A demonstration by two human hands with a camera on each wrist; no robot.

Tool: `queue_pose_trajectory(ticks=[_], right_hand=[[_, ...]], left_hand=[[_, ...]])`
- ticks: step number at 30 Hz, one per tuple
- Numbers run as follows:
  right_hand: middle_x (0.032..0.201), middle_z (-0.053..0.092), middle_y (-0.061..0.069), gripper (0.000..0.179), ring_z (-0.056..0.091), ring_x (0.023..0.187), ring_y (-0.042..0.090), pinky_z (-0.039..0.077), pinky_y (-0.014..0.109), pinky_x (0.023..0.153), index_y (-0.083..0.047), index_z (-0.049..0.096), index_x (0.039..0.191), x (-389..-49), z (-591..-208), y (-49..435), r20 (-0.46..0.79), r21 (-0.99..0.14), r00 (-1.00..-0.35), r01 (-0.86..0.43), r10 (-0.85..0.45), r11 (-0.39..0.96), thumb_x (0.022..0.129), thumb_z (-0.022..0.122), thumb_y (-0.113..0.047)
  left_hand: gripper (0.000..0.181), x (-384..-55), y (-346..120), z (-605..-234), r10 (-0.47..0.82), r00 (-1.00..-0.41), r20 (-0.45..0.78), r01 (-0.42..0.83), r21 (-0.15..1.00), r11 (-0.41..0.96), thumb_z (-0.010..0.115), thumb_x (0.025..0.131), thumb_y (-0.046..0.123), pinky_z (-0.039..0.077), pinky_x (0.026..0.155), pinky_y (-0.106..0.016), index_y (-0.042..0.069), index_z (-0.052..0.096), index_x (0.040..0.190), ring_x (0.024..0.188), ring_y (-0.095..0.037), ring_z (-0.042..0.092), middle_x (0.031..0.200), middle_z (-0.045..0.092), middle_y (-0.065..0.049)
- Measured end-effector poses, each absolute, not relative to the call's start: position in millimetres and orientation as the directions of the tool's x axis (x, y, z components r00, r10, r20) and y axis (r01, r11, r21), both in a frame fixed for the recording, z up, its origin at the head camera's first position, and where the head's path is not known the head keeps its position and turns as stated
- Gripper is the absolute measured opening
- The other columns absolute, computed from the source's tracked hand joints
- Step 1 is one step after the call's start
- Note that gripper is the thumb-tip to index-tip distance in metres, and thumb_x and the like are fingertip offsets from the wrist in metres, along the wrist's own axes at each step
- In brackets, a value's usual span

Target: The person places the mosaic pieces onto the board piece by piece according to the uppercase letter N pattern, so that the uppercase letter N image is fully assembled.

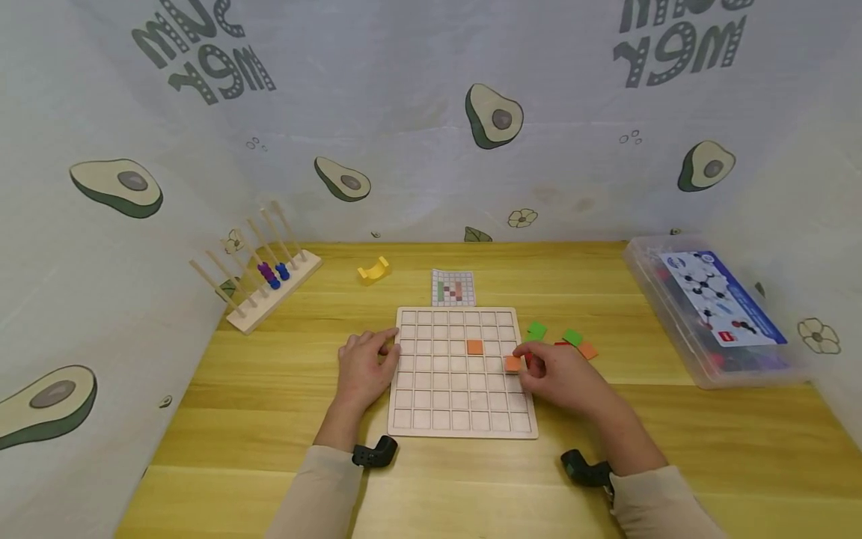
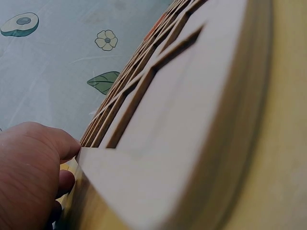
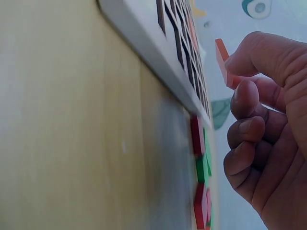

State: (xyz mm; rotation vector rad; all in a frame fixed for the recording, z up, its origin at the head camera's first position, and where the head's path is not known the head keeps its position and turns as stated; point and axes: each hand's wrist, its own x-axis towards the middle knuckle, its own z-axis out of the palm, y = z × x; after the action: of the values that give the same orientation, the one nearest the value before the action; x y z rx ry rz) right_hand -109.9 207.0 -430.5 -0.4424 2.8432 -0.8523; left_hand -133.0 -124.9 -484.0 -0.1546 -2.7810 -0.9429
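A wooden grid board [image 1: 465, 433] lies flat on the table, with one orange square tile [image 1: 474, 346] in a cell of its upper part. Between thumb and index finger my right hand [image 1: 569, 374] pinches another orange square tile [image 1: 512, 364] over the board's right side. The right wrist view shows this tile [image 3: 223, 62] tilted and raised above the board, the other fingers curled below. My left hand [image 1: 366, 367] rests at the board's left edge, its thumb [image 2: 64, 143] touching the rim in the left wrist view.
Right of the board lie loose green tiles [image 1: 536, 331], an orange tile [image 1: 588, 350] and red tiles [image 3: 197, 136], partly behind my right hand. A printed grid card [image 1: 453, 289] sits behind the board. Farther out are a peg stand [image 1: 272, 299], yellow piece [image 1: 374, 271] and plastic box [image 1: 714, 314].
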Motion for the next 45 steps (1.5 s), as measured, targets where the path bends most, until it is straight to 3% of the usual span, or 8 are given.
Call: queue_pose_trajectory(ticks=[8,14,45], right_hand=[[0.069,0.052,-0.005,0.03,0.046,0.06,0.011,0.035,0.023,0.054,-0.014,0.069,0.118,-110.7,-433.3,186.9,-0.126,-0.607,-0.94,-0.181,-0.319,0.774,0.087,0.068,-0.013],[0.069,0.051,-0.006,0.026,0.046,0.06,0.01,0.036,0.022,0.055,-0.014,0.07,0.115,-110.9,-440.7,175.2,-0.099,-0.633,-0.939,-0.197,-0.331,0.748,0.089,0.069,-0.015],[0.071,0.054,-0.006,0.026,0.047,0.06,0.01,0.037,0.025,0.056,-0.018,0.07,0.12,-122.3,-444.9,159.0,-0.104,-0.57,-0.933,-0.229,-0.345,0.789,0.093,0.069,-0.02]], left_hand=[[0.034,-133.6,-125.4,-484.4,0.033,-0.975,0.219,0.159,0.59,0.791,0.065,0.097,0.029,0.033,0.086,-0.043,0.018,0.072,0.129,0.087,-0.023,0.051,0.086,0.064,-0.001],[0.034,-133.3,-125.8,-483.8,0.037,-0.975,0.22,0.163,0.589,0.792,0.065,0.098,0.029,0.033,0.085,-0.042,0.018,0.072,0.129,0.087,-0.023,0.05,0.086,0.064,-0.001],[0.035,-133.6,-125.6,-484.1,0.037,-0.976,0.214,0.16,0.592,0.79,0.065,0.098,0.029,0.032,0.083,-0.039,0.018,0.072,0.13,0.088,-0.023,0.051,0.087,0.065,-0.001]])
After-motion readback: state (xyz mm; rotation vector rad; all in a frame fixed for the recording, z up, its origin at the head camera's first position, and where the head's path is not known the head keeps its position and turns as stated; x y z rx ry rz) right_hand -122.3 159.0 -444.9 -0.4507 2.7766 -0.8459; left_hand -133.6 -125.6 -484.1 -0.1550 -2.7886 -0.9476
